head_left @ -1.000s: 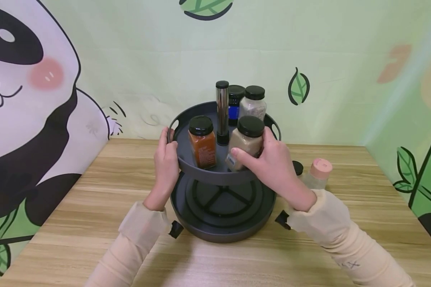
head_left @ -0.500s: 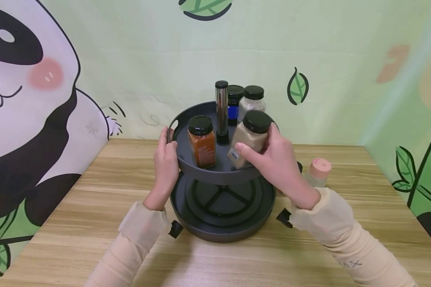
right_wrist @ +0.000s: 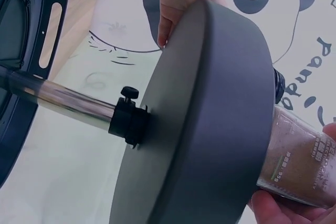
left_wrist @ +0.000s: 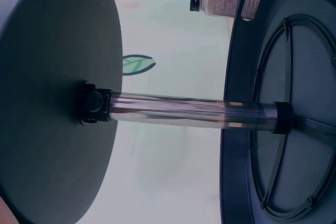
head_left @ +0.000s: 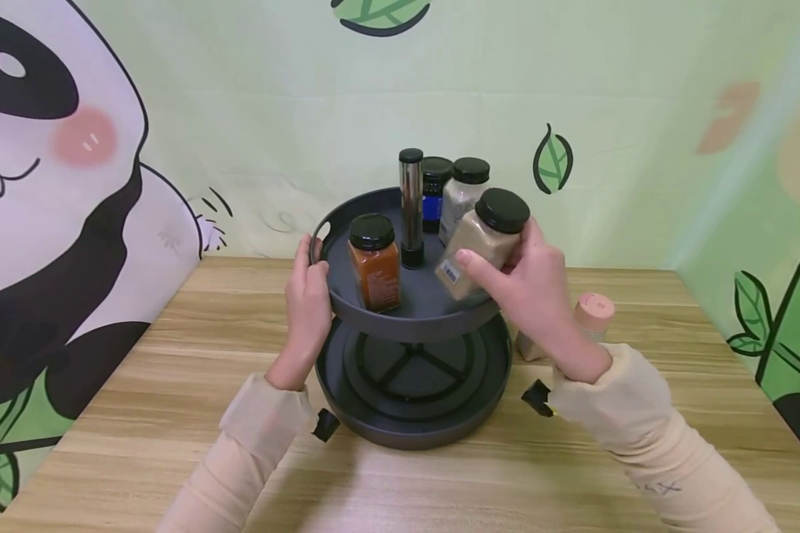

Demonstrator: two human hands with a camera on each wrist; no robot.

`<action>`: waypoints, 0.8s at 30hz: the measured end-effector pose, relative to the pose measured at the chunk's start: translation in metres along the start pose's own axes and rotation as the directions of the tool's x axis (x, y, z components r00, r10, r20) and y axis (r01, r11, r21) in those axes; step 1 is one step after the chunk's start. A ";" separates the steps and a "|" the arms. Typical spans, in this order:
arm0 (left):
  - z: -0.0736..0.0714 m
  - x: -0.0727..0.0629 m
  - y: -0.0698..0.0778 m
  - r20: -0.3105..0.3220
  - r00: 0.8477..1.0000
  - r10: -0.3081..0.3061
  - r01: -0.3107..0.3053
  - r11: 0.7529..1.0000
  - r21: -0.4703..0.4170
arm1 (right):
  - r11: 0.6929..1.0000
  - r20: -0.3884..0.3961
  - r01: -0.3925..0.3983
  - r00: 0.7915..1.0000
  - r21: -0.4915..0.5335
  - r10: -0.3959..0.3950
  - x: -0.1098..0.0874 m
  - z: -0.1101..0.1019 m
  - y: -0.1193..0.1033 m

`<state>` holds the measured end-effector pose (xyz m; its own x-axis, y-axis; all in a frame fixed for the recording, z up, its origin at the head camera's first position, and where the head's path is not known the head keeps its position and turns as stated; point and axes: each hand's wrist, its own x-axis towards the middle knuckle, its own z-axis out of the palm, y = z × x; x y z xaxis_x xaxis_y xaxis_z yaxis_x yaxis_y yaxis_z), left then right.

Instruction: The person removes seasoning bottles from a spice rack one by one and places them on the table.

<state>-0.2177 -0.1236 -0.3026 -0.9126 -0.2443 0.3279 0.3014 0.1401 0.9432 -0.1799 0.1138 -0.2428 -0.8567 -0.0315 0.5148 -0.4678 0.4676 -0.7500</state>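
Head view: a person's right hand (head_left: 540,289) pinches a square clear jar of beige powder with a black lid (head_left: 476,240) between thumb and fingers, tilting it lid-rightward over the right front edge of a dark grey round upper tray (head_left: 413,327); whether its base touches the tray cannot be told. The left hand (head_left: 309,296) grips the tray's left rim. Near the front left edge stands a black-lidded square jar of orange-red powder (head_left: 376,274). A shiny metal post (head_left: 411,203) rises centrally; towards the back right edge are a dark jar with a blue label (head_left: 432,209) and a clear jar with pale contents (head_left: 458,198). A matching dark grey lower tray (head_left: 413,438) rests on a wood-grain table (head_left: 227,318), with a pink-capped clear bottle (head_left: 595,311) towards the table's right edge.

Left wrist view: the post joins both trays.

Right wrist view: the right fingers hold the beige jar at the upper tray's rim; a black knobbed collar (right_wrist: 128,121) sits beneath that tray.
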 end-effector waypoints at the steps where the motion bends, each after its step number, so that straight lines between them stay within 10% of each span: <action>1: 0.000 0.000 0.000 -0.001 1.000 0.002 -0.002 1.000 0.001 | 1.000 -0.001 -0.003 1.000 0.009 0.003 0.000 -0.001 0.000; 24: 0.000 0.000 -0.001 -0.005 1.000 0.009 -0.009 1.000 0.007 | 1.000 -0.113 0.009 0.994 0.017 -0.007 0.003 -0.025 0.008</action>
<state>-0.2182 -0.1236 -0.3037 -0.9083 -0.2477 0.3370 0.3079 0.1491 0.9397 -0.1812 0.1398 -0.2371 -0.8232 0.0651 0.5640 -0.4794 0.4523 -0.7521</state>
